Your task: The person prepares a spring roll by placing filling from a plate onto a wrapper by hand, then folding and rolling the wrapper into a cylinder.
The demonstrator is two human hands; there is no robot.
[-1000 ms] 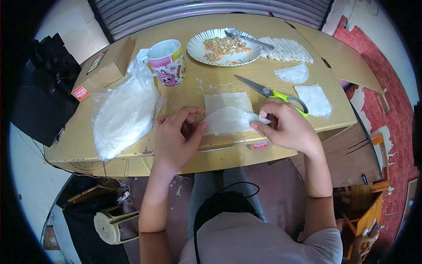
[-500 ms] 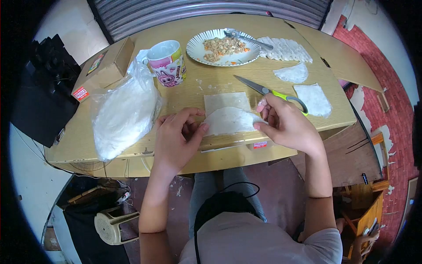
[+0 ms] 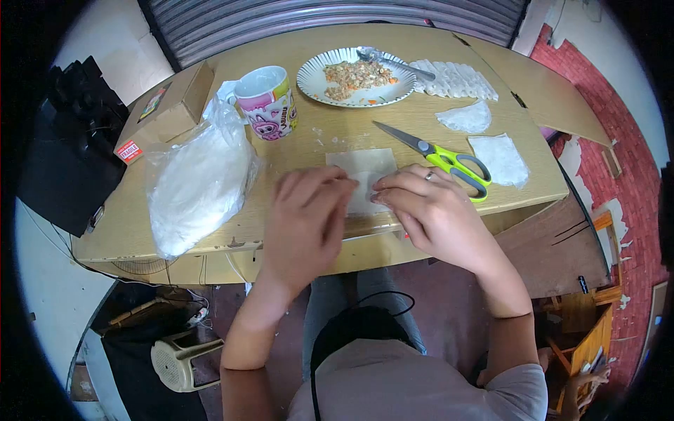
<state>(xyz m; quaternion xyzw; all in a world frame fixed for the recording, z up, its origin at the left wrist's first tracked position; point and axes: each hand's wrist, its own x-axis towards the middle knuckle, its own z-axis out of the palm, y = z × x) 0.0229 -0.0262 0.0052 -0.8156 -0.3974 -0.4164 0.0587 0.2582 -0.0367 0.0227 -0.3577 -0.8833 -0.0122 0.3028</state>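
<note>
Begin with the broad wooden desk (image 3: 281, 49): plenty of flat board near its front edge, so keep the work pressed down there rather than lifted. Mind the bulging plastic bag (image 3: 196, 182) of white sheets just to the left of the hands, and the cardboard box (image 3: 165, 105) behind it; no need to touch either. Further back, leave the plate (image 3: 307, 77) of chopped filling with its spoon (image 3: 390, 59), the pink mug (image 3: 267, 105) and the row of finished folds (image 3: 456, 78) well apart from the work. Watch the scissors (image 3: 439, 156), lying just beyond the right hand (image 3: 428, 210) with the green handles beside its knuckles; keep that wrist low and avoid nudging them. Then the thin pale sheet (image 3: 365, 165): flat on the desk near the front edge, far corners in view, near half hidden under both hands. Hold the left hand (image 3: 305, 217) and the right close together, fingertips (image 3: 382, 188) meeting over the middle of the sheet. Each grip bent down and drawn in onto the sheet; cannot tell whether pinching a fold or only pressing flat, the edge being hidden under the fingers. For a clean crease, probably best to line up the edges first, press lightly and evenly, and run along the fold from the middle outward. Go gently: thin enough, by the look of it, to tear or stick.
</note>
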